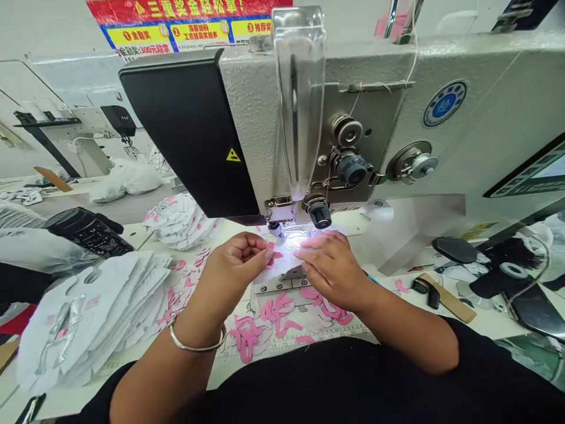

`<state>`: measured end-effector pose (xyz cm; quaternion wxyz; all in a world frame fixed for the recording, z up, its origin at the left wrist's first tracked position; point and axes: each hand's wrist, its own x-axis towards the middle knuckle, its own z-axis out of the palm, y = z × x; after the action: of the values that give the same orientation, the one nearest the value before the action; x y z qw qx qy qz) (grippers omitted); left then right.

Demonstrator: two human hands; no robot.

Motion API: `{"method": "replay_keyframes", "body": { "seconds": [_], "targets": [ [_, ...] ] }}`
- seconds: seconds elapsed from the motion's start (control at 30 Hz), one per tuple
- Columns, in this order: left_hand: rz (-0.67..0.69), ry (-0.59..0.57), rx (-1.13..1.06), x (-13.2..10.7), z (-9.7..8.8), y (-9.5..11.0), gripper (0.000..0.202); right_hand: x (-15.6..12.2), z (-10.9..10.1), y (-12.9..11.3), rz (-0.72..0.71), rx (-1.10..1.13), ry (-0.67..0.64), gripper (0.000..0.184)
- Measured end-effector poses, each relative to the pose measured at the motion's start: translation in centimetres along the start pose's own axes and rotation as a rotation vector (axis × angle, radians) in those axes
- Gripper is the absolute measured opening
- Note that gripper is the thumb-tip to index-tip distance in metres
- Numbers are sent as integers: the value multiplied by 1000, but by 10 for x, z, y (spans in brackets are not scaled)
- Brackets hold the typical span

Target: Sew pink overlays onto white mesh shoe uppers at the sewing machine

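While a white fabric panel (280,268) lies on the near side of the sewing machine's presser foot (274,229), the left hand (238,262) pinches its fingertips just beside a pink appliqué (274,257); the right hand (331,270) rests open, fingers pressing the panel flat.

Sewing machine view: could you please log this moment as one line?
Left hand: fingers at pink cutout | Right hand: fingers on white fabric | Sewing machine: work lamp lit

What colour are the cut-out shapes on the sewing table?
The cut-out shapes are pink, clearest in the head view.
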<state>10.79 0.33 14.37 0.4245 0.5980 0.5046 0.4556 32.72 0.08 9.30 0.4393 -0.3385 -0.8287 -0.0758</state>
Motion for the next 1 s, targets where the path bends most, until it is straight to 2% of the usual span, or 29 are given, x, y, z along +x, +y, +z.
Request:
{"method": "replay_keyframes", "body": {
  "seconds": [0.13,0.27,0.43,0.63,0.83,1.0],
  "targets": [
    [20,-42,157,14,7,3,31,1,6,1,47,-19,-15,27],
    [-10,-17,211,24,12,-7,32,-2,10,3,48,-7,-13,28],
    [8,-38,315,26,14,-17,32,-4,12,4,43,5,2,28],
    [43,-35,422,25,14,-14,31,-6,15,7,20,22,33,30],
    [80,-53,408,25,14,-14,30,-8,16,10,-33,11,15,40],
    [33,-55,366,22,14,-16,33,-10,20,16,-77,10,35,40]
  ]
}}
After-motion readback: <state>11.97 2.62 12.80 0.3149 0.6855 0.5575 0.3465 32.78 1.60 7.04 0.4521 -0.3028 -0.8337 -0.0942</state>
